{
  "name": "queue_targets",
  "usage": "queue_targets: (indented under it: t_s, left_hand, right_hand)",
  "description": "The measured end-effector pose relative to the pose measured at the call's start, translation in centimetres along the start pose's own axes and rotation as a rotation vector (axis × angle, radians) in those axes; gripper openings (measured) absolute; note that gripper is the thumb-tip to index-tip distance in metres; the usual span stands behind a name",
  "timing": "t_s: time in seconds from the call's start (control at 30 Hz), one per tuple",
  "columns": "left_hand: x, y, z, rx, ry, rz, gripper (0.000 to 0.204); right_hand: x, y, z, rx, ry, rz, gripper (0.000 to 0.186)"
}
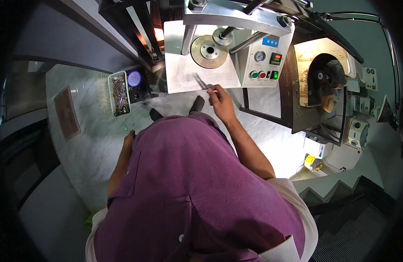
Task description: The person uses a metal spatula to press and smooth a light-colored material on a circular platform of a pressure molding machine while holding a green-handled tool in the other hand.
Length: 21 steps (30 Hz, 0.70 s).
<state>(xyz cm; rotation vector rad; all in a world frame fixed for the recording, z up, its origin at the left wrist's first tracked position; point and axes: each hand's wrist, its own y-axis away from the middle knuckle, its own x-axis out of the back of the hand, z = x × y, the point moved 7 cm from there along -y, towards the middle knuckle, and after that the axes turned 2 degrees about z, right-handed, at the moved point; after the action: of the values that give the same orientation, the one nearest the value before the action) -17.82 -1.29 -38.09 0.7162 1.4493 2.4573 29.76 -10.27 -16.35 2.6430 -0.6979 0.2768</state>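
My right hand (pixel 220 101) is raised at the front edge of a grey press table (pixel 184 76), fingers closed on thin metal tweezers (pixel 201 81) that reach over the plate. A round metal disc die (pixel 209 51) sits on that table under the press head. My left hand (pixel 128 140) hangs low beside my purple apron, mostly hidden; what it holds cannot be told. Two small green bits (pixel 126 128) lie on the floor just ahead of it.
A control panel (pixel 263 65) with a gauge, display and coloured buttons stands right of the disc. A green tray (pixel 119 93) of small metal parts lies on the marble floor at left. A furnace-like machine (pixel 323 78) stands at right, stairs at lower right.
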Motion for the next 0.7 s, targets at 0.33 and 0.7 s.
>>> queue_targets:
  t_s: [0.33, 0.7]
  left_hand:
    - [-0.4, -0.8, 0.5, -0.013, -0.044, -0.024, 0.054]
    - [0.3, -2.2, -1.0, -0.013, 0.023, -0.019, 0.052]
  right_hand:
    - [1.3, 0.6, 1.2, -0.085, 0.047, 0.076, 0.020]
    - [1.9, 0.5, -0.6, -0.096, 0.179, 0.113, 0.024]
